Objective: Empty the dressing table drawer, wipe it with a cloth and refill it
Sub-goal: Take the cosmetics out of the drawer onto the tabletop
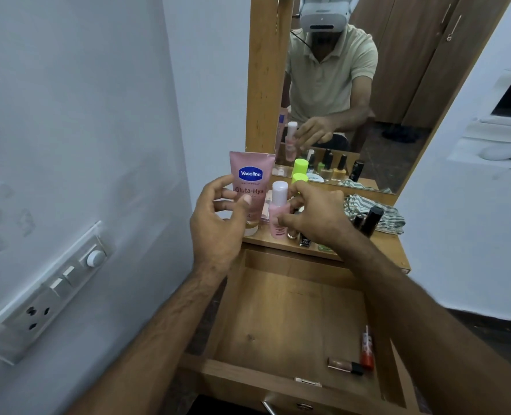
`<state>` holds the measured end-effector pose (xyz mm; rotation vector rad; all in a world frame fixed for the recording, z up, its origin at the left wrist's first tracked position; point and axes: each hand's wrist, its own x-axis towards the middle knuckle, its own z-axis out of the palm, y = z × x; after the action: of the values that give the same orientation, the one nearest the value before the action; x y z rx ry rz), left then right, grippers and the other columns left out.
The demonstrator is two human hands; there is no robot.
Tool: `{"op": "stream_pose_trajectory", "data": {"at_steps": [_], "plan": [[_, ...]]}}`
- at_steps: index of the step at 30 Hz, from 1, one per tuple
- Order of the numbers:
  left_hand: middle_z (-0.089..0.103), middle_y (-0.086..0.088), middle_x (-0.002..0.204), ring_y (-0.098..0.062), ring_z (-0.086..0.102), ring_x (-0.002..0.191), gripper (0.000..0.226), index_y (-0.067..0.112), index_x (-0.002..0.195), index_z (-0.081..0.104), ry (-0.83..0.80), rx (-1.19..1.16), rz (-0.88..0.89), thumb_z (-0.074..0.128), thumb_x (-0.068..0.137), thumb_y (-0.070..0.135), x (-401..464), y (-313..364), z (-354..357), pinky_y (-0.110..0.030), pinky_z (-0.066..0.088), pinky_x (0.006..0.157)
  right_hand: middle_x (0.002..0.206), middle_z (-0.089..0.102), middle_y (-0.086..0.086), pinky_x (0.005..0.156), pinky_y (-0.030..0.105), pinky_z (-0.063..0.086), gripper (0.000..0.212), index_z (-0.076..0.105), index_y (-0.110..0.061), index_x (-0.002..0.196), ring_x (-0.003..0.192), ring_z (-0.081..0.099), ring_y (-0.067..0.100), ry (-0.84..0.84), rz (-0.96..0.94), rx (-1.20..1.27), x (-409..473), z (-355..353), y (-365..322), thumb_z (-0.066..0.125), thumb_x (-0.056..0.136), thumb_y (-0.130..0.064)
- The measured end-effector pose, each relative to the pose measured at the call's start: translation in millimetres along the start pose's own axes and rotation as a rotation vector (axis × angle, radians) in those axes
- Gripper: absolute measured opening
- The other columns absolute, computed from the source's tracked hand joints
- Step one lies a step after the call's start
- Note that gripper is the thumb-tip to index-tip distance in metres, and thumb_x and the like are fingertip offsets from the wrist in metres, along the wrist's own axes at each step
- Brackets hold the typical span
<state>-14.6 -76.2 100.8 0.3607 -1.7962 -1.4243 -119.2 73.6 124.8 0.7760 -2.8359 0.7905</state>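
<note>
On the dressing table top [377,244], a pink Vaseline tube [252,175] stands upright on its cap. My left hand [218,220] is in front of its left edge with fingers loosely curled and the thumb tip over the tube's face; no firm grip shows. My right hand [317,211] pinches a small pink bottle with a white cap [278,202] standing beside the tube. The open wooden drawer [287,310] lies below, with a lip gloss [345,366] and an orange tube [367,348] in its front right corner. A striped cloth [377,211] is bunched at the back right of the table top.
Nail polish bottles [305,239], a black bottle [371,220] and a green-capped bottle [299,178] crowd the table top around my right hand. The mirror [368,85] rises behind them. A wall with a switch panel [53,292] is close on the left.
</note>
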Motion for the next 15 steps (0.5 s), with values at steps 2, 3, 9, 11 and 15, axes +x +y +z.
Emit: {"op": "stream_pose_trajectory", "data": {"at_steps": [2,3,9,11,15], "plan": [[0.065,0.006,0.11,-0.01,0.063,0.098,0.039,0.022,0.13,0.059,-0.014,0.012,-0.012,0.071,0.094,0.027,-1.7,-5.1,-1.4,-0.009,0.055,0.07,0.094,0.072,-0.015,0.08,0.039,0.023,0.043,0.056,-0.034,0.108,0.1,0.059,0.013,0.035,0.0,-0.069,3.8,10.5,1.7,0.08,0.079,-0.054],[0.067,0.004,0.11,-0.012,0.064,0.098,0.036,0.022,0.128,0.06,-0.029,0.018,-0.019,0.071,0.094,0.026,-3.2,-7.6,-1.8,-0.008,0.054,0.069,0.095,0.072,-0.014,0.078,0.038,0.022,0.044,0.056,-0.034,0.109,0.101,0.057,0.013,0.048,-0.002,-0.086,4.9,15.8,2.6,0.079,0.079,-0.055],[0.068,0.013,0.09,0.001,0.063,0.082,0.028,0.028,0.115,0.062,-0.16,0.057,-0.062,0.071,0.092,0.016,-17.9,-24.2,-1.8,-0.01,0.051,0.069,0.092,0.064,-0.015,0.077,0.038,0.019,0.047,0.057,-0.032,0.109,0.097,0.045,0.011,0.153,0.013,-0.155,5.0,31.7,1.2,0.077,0.078,-0.06],[0.067,0.012,0.088,0.003,0.062,0.081,0.029,0.026,0.117,0.062,-0.183,0.068,-0.062,0.072,0.092,0.015,-21.8,-28.7,-1.5,-0.01,0.051,0.07,0.092,0.058,-0.016,0.079,0.038,0.019,0.048,0.058,-0.031,0.112,0.1,0.043,0.01,0.152,0.022,-0.173,4.8,31.4,1.0,0.076,0.078,-0.061],[0.068,0.01,0.084,-0.001,0.062,0.078,0.03,0.024,0.117,0.064,-0.189,0.074,-0.058,0.072,0.091,0.014,-25.3,-33.8,-1.7,-0.015,0.054,0.073,0.094,0.057,-0.017,0.081,0.038,0.019,0.051,0.059,-0.031,0.116,0.112,0.048,0.014,0.14,0.022,-0.174,2.6,31.3,2.5,0.075,0.079,-0.061]]}}
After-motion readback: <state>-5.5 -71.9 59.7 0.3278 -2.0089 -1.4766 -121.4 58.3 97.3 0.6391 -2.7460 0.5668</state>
